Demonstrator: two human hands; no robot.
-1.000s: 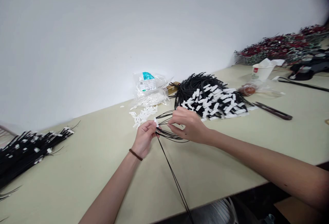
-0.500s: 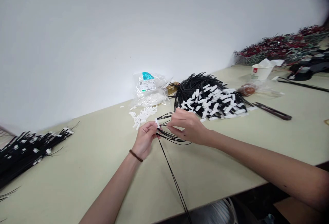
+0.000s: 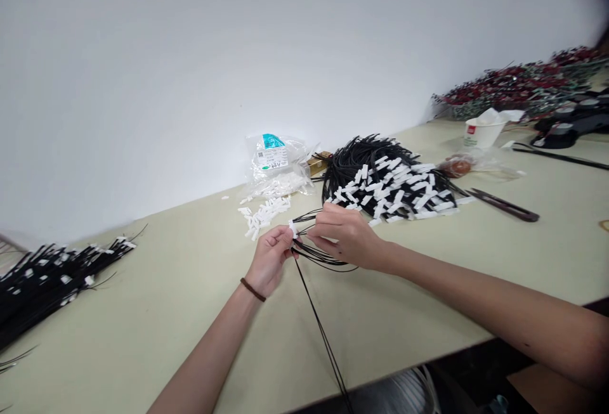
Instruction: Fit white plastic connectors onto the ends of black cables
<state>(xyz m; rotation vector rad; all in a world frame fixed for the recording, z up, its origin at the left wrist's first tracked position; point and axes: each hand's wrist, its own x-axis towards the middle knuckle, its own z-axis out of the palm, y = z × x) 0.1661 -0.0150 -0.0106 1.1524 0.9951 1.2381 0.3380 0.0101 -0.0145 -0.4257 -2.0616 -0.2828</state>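
My left hand (image 3: 275, 250) pinches a small white connector (image 3: 293, 229) between thumb and fingers. Several thin black wires (image 3: 328, 258) run from it and loop to the right under my other hand, while a couple more hang down past the table's front edge. Close on the right, my right hand (image 3: 345, 233) has its thumb and forefinger together on a black wire beside the connector; the exact tip is too small to make out. Loose white connectors (image 3: 265, 216) lie in a heap just beyond my left hand.
Behind my right hand lies a big bundle of black wires (image 3: 366, 155) with white connectors. A clear plastic bag (image 3: 276, 161) stands by the wall. Thread snips (image 3: 505, 205), a paper cup (image 3: 483, 134) and red-grey wires (image 3: 518, 87) are to the right. More wires (image 3: 33, 293) lie far left.
Both hands have stayed nearly in place, shifting only a few pixels. The grip on the connector and on the wire looks the same.
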